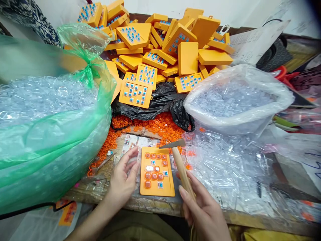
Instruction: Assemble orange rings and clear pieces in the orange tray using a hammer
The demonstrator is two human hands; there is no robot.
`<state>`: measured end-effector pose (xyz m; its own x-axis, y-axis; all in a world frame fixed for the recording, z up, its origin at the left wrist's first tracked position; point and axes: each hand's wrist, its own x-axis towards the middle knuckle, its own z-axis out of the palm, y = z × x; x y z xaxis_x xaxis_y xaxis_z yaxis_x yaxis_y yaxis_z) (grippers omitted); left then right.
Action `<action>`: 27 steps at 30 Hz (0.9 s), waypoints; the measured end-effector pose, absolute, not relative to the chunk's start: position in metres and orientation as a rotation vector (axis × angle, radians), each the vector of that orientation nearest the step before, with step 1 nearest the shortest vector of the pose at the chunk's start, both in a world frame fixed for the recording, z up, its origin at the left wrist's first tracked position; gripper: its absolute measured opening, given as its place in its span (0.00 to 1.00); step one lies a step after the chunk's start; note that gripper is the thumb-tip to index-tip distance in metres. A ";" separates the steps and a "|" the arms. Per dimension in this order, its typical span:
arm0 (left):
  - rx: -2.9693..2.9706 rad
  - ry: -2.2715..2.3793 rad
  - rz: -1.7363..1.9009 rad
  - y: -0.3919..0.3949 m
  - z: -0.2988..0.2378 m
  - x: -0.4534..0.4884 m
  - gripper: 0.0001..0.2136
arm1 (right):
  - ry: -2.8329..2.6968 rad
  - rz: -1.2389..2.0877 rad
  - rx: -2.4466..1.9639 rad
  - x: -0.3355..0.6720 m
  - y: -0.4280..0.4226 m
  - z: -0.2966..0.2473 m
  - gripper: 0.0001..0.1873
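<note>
A yellow-orange plastic panel (155,191) lies flat on the bench in front of me. Several orange caps (150,176) with clear tops sit in it, and a few blue-stemmed switches (160,185) show uncapped. My right hand (200,204) grips the wooden handle of a hammer (182,167), whose metal head is over the panel's upper right corner. Beside the panel's left edge is my left hand (124,175), its fingers curled toward the thumb. Something pale and translucent shows by those fingertips, too unclear to name.
Many yellow panels with blue switches (135,93) are heaped at the back, near a black plastic bag (160,100). Loose orange rings (168,129) lie ahead. Clear plastic pieces fill a green bag (62,140) at left and a white bag (225,115) at right; more clear pieces (220,164) spread below it.
</note>
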<state>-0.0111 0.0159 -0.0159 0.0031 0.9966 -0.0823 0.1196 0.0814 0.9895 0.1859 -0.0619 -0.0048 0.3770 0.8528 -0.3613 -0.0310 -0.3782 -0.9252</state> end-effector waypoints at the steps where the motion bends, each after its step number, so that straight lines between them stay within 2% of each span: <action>1: 1.121 1.315 1.063 0.016 -0.014 -0.010 0.19 | -0.708 1.211 -1.642 0.183 -0.057 -0.005 0.37; 4: 0.888 1.277 0.987 0.018 -0.003 -0.006 0.22 | -0.720 1.236 -1.620 0.177 -0.047 -0.006 0.38; 10: 0.491 0.986 0.894 0.017 0.016 0.014 0.32 | -0.686 1.219 -1.568 0.168 -0.043 -0.013 0.35; 16: 0.390 1.047 0.979 0.014 0.021 0.009 0.31 | -0.681 1.300 -1.413 0.162 -0.023 -0.037 0.37; 21: 0.316 1.168 1.115 0.010 0.018 -0.014 0.27 | -1.088 1.320 -1.479 0.156 -0.001 -0.056 0.40; 27: 0.329 1.052 1.234 0.006 -0.002 -0.024 0.26 | -1.491 1.064 -1.583 0.149 0.018 -0.034 0.24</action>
<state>-0.0243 0.0061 -0.0016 -0.0412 0.8800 -0.4733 -0.6062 0.3545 0.7119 0.1488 0.0175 -0.0343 -0.0032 0.9953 -0.0970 0.4153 -0.0870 -0.9055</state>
